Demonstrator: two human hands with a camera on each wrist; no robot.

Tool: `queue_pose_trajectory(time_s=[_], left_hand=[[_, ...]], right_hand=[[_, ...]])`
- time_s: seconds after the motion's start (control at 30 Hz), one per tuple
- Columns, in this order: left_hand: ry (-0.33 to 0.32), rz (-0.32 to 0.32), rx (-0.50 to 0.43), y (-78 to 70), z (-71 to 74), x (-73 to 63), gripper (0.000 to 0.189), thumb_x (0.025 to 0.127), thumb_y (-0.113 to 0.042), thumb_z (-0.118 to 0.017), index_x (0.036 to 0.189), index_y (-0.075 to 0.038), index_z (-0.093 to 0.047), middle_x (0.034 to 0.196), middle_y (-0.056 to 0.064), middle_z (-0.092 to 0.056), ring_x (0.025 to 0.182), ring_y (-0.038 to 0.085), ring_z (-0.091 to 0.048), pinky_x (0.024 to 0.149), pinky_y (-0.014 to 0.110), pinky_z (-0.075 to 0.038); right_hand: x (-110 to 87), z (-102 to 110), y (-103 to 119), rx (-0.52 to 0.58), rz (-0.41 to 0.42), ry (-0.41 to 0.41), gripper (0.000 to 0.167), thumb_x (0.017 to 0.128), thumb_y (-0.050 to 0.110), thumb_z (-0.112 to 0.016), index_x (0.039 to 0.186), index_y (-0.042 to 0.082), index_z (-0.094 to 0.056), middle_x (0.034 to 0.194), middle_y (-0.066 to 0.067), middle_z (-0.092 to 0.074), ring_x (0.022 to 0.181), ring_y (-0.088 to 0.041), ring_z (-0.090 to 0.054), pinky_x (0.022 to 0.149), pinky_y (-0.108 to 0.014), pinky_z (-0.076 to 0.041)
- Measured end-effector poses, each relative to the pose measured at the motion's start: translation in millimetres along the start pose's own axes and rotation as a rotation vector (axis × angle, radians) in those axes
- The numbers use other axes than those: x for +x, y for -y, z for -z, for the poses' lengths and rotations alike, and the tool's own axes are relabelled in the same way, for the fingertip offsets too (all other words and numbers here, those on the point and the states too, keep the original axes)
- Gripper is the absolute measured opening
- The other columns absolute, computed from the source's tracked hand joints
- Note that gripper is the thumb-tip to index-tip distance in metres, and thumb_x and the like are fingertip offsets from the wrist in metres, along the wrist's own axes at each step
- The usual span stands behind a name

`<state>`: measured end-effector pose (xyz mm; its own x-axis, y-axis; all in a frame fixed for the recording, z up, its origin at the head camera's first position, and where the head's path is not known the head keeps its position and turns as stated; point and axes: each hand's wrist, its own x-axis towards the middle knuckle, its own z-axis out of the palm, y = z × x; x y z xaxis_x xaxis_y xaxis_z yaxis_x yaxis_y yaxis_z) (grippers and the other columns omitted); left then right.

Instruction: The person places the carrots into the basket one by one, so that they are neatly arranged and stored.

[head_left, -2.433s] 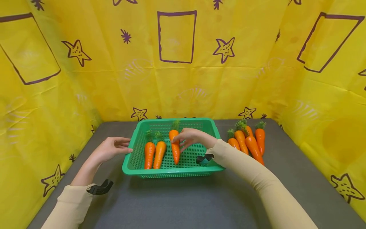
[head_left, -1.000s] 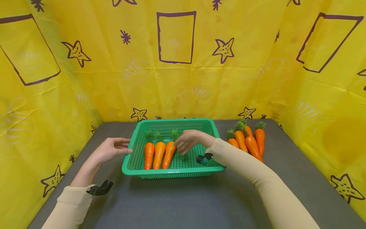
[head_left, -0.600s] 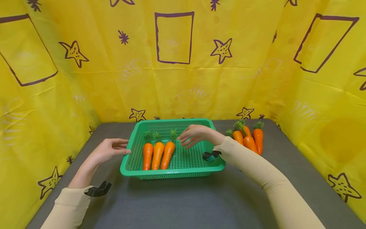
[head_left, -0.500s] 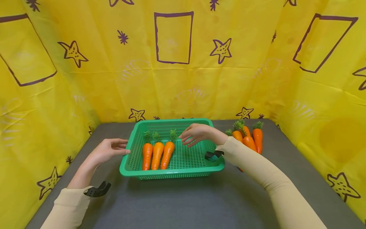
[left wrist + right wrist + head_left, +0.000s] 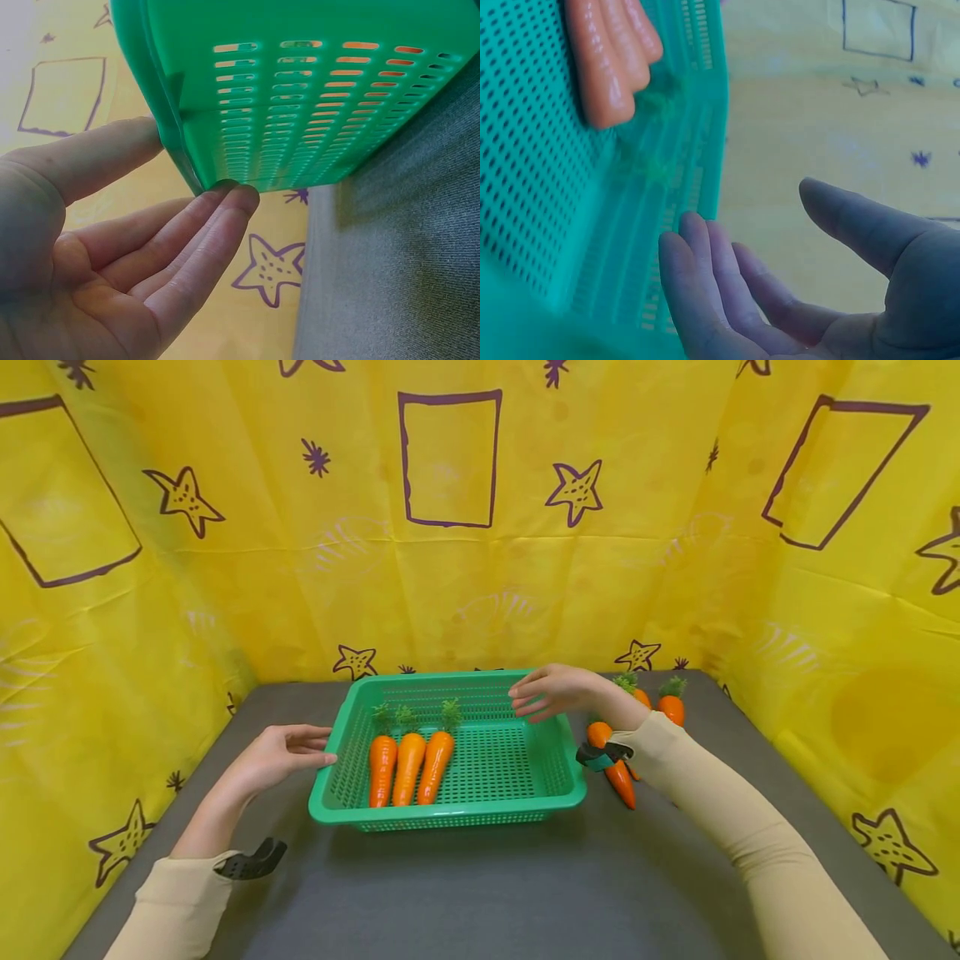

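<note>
In the head view, three orange carrots (image 5: pixel 408 767) with green tops lie side by side in the left half of a green plastic basket (image 5: pixel 450 811). My left hand (image 5: pixel 273 760) is at the basket's left side; in the left wrist view its thumb (image 5: pixel 124 146) and fingertips (image 5: pixel 240 196) touch the rim from outside, fairly straight. Over the basket's right rim hovers my right hand (image 5: pixel 558 692), holding nothing, with thumb and fingers apart in the right wrist view. Beyond it, more carrots (image 5: pixel 619 783) lie on the table, partly hidden by the right hand and sleeve.
The basket stands on a dark grey tabletop (image 5: pixel 420 893). Yellow cloth (image 5: pixel 450 593) with drawn stars and frames surrounds the table at the back and on both sides. A dark band (image 5: pixel 603 756) sits at the right wrist, another band (image 5: pixel 255 860) at the left.
The right hand set a third carrot down beside the other two, let go, and moved up and right toward the loose carrots. The left hand stayed at the basket's rim.
</note>
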<state>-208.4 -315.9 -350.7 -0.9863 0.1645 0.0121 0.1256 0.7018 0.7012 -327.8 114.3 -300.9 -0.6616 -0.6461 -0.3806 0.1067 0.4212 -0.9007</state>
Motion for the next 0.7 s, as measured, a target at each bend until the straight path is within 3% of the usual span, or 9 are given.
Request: queue_pose_trajectory(time_s=[0.2,0.37,0.7], left_hand=[[0.001,0.0,-0.005,0.0,0.0,0.0,0.064,0.084,-0.035,-0.072,0.132,0.003,-0.053,0.115,0.021,-0.066,0.105,0.033,-0.064,0.089,0.051,-0.05],[0.001,-0.001,-0.01,-0.7,-0.2,0.3,0.064,0.084,-0.035,-0.072,0.132,0.002,-0.053,0.115,0.02,-0.066,0.105,0.033,-0.065,0.09,0.051,-0.05],[0.003,0.006,0.0,-0.3,-0.5,-0.3,0.064,0.084,-0.036,-0.071,0.132,0.003,-0.053,0.115,0.02,-0.066,0.105,0.032,-0.065,0.09,0.053,-0.049]], right_hand=[[-12.5,18.1,-11.1,0.02,-0.026,-0.057,0.052,0.1,0.017,-0.047,0.144,-0.006,-0.031,0.145,-0.031,-0.033,0.132,-0.04,-0.041,0.106,-0.046,-0.04],[-26.0,34.2,-20.4,-0.01,-0.046,-0.107,0.054,0.1,0.019,-0.048,0.146,-0.003,-0.029,0.144,-0.027,-0.038,0.13,-0.038,-0.044,0.105,-0.047,-0.04],[-51.1,66.5,-38.7,0.039,-0.086,-0.219,0.06,0.099,0.023,-0.052,0.147,-0.004,-0.027,0.144,-0.028,-0.037,0.13,-0.036,-0.046,0.104,-0.045,-0.042]])
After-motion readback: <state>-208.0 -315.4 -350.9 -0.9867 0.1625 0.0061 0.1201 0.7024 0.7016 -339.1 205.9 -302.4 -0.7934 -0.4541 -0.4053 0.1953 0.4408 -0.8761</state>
